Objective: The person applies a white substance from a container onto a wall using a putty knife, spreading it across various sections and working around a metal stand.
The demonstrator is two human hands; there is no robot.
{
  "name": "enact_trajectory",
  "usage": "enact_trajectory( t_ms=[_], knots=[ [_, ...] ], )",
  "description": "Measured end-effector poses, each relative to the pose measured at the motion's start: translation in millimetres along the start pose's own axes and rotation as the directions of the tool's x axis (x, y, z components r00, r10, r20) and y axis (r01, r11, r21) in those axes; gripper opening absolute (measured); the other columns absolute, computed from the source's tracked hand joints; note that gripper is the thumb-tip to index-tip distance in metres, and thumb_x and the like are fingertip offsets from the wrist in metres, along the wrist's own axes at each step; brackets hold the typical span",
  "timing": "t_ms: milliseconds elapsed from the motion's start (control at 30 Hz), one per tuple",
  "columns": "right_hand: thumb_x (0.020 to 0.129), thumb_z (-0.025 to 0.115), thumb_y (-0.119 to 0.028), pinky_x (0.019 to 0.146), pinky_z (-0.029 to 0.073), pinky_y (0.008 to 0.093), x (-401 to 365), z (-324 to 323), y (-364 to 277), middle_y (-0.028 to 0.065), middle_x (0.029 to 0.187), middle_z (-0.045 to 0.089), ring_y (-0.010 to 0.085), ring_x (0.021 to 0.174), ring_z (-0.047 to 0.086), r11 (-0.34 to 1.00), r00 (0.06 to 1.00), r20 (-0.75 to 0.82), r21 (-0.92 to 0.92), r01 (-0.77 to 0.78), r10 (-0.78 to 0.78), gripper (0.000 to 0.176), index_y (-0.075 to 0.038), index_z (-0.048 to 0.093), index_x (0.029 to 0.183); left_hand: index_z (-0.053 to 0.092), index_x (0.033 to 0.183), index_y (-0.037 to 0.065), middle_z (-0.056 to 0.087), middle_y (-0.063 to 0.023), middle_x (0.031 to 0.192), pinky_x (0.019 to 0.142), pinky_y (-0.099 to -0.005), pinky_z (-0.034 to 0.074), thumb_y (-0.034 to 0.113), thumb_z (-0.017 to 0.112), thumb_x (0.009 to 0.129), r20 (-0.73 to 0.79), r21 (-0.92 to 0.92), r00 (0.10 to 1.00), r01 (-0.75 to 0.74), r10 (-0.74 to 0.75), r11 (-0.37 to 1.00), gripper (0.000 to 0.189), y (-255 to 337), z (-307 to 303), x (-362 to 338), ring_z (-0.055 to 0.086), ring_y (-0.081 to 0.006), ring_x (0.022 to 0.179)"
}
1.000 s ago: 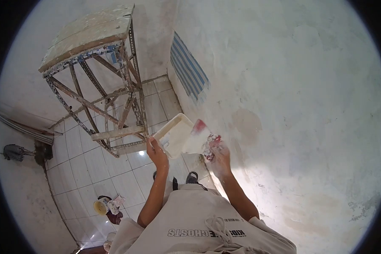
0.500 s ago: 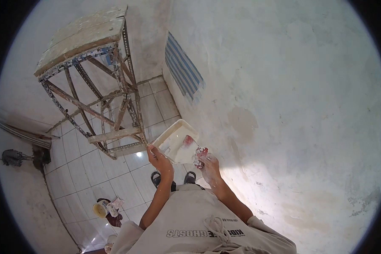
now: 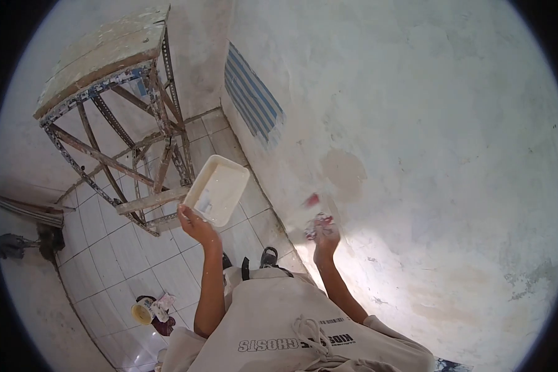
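My left hand (image 3: 199,228) grips the lower left edge of a shallow white plastic tray (image 3: 237,186), which is tilted over the floor. Pale wet material lies in the tray, with a whiter smear near its lower end. In my right hand (image 3: 326,240) is a putty knife (image 3: 320,224), its red handle smeared with white and blurred by motion. A red patch shows toward its far end. The knife is beside the wall (image 3: 415,186), to the right of the tray and apart from it.
A tall metal-frame stand (image 3: 105,149) with a worn board top is ahead on the left. Blue and white stripes (image 3: 251,93) mark the wall near the corner. A yellowish bucket (image 3: 142,313) with rags sits on the tiled floor (image 3: 115,254). My sandalled foot (image 3: 269,257) is below.
My right hand has lifted the putty knife out of the tray and moved right toward the wall. The tray has shifted left and turned in my left hand. The view has moved slightly right.
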State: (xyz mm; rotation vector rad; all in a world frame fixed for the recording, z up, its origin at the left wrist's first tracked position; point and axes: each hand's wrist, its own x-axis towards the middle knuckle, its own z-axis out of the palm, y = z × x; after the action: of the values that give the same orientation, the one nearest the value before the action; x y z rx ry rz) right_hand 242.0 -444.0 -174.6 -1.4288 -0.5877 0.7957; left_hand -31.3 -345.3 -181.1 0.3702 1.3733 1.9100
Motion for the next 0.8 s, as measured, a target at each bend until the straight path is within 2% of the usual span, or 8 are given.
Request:
enact_trajectory(
  t_ms=[67, 133, 167, 233, 333, 467, 733, 800],
  knots=[
    [0.086, 0.058, -0.002, 0.055, 0.048, 0.0266, 9.4, 2.2, -8.4, 0.0103, 0.079, 0.063, 0.0137, 0.068, 0.059, 0.987, 0.98, -0.152, -0.113, 0.111, -0.127, 0.002, -0.001, 0.057, 0.085, 0.046, 0.118, -0.001, 0.053, -0.0136, 0.112, 0.088, -0.0359, 0.047, 0.041, 0.047, 0.096, -0.009, -0.013, 1.0, -0.01, 0.01, 1.0, 0.048, 3.7, -4.1, 9.8, 0.055, -0.0224, 0.103],
    [0.088, 0.059, -0.006, 0.061, 0.047, 0.029, 24.5, 0.7, -13.5, 0.0104, 0.081, 0.061, 0.0163, 0.071, 0.057, 0.785, 0.679, -0.408, -0.421, 0.454, -0.611, 0.007, 0.001, 0.058, 0.085, 0.043, 0.125, -0.004, 0.049, -0.0148, 0.122, 0.096, -0.0334, 0.041, 0.04, 0.044, 0.098, -0.006, 0.059, 1.0, 0.006, -0.006, 0.998, 0.051, 6.0, -15.2, 14.4, 0.05, -0.0225, 0.11],
    [0.088, 0.059, -0.006, 0.061, 0.047, 0.029, 32.6, -1.0, -16.0, 0.0104, 0.081, 0.061, 0.0163, 0.071, 0.057, 0.785, 0.673, -0.416, -0.427, 0.45, -0.612, 0.007, 0.001, 0.058, 0.085, 0.043, 0.127, -0.003, 0.049, -0.0155, 0.122, 0.096, -0.0344, 0.041, 0.04, 0.044, 0.098, 0.015, 0.045, 0.999, 0.038, -0.039, 0.998, 0.052, 7.8, -20.5, 15.0, 0.049, -0.0232, 0.112],
    [0.085, 0.061, -0.002, 0.066, 0.047, 0.0321, 46.7, -4.4, -19.9, 0.0121, 0.086, 0.059, 0.0223, 0.078, 0.057, 0.514, 0.435, -0.352, -0.785, 0.345, -0.829, 0.01, 0.003, 0.055, 0.079, 0.042, 0.127, -0.003, 0.049, -0.0156, 0.122, 0.097, -0.0348, 0.041, 0.041, 0.044, 0.098, 0.001, 0.061, 0.998, 0.065, -0.065, 0.996, 0.053, 14.8, -25.3, 11.6, 0.049, -0.0236, 0.112],
    [0.083, 0.062, -0.001, 0.072, 0.045, 0.0365, 72.6, 2.4, -19.7, 0.013, 0.088, 0.057, 0.0266, 0.085, 0.055, 0.405, 0.279, -0.316, -0.837, 0.368, -0.907, 0.006, 0.002, 0.057, 0.08, 0.042, 0.127, -0.003, 0.048, -0.0156, 0.123, 0.097, -0.0356, 0.041, 0.041, 0.043, 0.098, 0.015, 0.093, 0.995, 0.094, -0.096, 0.991, 0.053, 22.6, -36.2, 12.9, 0.049, -0.0244, 0.112],
    [0.082, 0.062, -0.001, 0.076, 0.044, 0.0396, 101.7, 13.3, -10.8, 0.0123, 0.087, 0.058, 0.0287, 0.088, 0.054, 0.359, 0.177, -0.315, -0.865, 0.351, -0.932, 0.004, 0.001, 0.059, 0.083, 0.041, 0.128, -0.002, 0.047, -0.016, 0.126, 0.097, -0.0375, 0.041, 0.041, 0.042, 0.098, 0.04, 0.185, 0.994, 0.091, -0.1, 0.978, 0.053, 29.4, -54.1, 24.1, 0.049, -0.0252, 0.114],
    [0.069, 0.067, 0.01, 0.076, 0.048, 0.0366, 148.2, 51.6, 30.7, 0.008, 0.09, 0.06, 0.0265, 0.091, 0.057, 0.493, 0.244, -0.436, -0.824, 0.279, -0.866, 0.017, -0.003, 0.061, 0.079, 0.043, 0.119, 0.001, 0.049, -0.0147, 0.114, 0.094, -0.039, 0.044, 0.041, 0.038, 0.099, 0.195, 0.34, 0.977, 0.009, -0.08, 0.94, 0.045, 48.2, -56.0, 36.1, 0.051, -0.024, 0.108],
    [0.068, 0.068, 0.011, 0.072, 0.049, 0.0358, 154.9, 56.8, 38.5, 0.0083, 0.09, 0.06, 0.0264, 0.091, 0.057, 0.457, 0.233, -0.409, -0.864, 0.211, -0.882, 0.018, -0.002, 0.061, 0.077, 0.042, 0.119, 0.001, 0.049, -0.0147, 0.115, 0.093, -0.0389, 0.045, 0.042, 0.037, 0.099, 0.069, 0.4, 0.993, 0.062, -0.097, 0.914, 0.045, 44.6, -48.5, 34.8, 0.051, -0.0239, 0.107]
  ],
)
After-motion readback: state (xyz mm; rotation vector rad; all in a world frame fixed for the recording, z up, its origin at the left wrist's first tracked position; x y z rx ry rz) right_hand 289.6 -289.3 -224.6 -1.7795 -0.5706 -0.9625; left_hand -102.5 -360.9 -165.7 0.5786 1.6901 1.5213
